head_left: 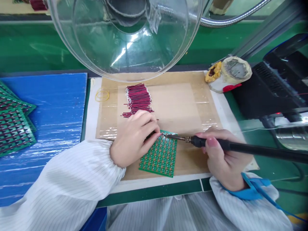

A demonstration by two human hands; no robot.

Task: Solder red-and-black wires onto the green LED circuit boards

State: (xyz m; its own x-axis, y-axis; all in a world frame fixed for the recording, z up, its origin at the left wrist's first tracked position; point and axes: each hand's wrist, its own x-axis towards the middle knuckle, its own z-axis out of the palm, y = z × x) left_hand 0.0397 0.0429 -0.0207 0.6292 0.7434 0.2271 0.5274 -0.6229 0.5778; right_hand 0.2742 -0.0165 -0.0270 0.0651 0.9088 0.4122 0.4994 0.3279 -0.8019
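Note:
A green panel of small circuit boards (160, 156) lies on a brown taped work mat (183, 106). My left hand (134, 136) rests on the panel's upper left corner, fingers pinched together on what looks like a thin wire; the wire itself is mostly hidden. My right hand (222, 157) grips a black soldering iron (240, 147), its metal tip touching the panel right at my left fingertips. A bundle of short red and black wires (138, 98) lies on the mat just beyond my left hand.
A clear fume hood dome (125, 38) hangs over the mat's far edge. A tip-cleaning sponge holder (227, 73) and a black soldering station (271, 86) stand at the right. Stacked green panels (13, 125) lie on a blue sheet (55, 106) at left. A yellow rubber band (102, 94) lies near the wires.

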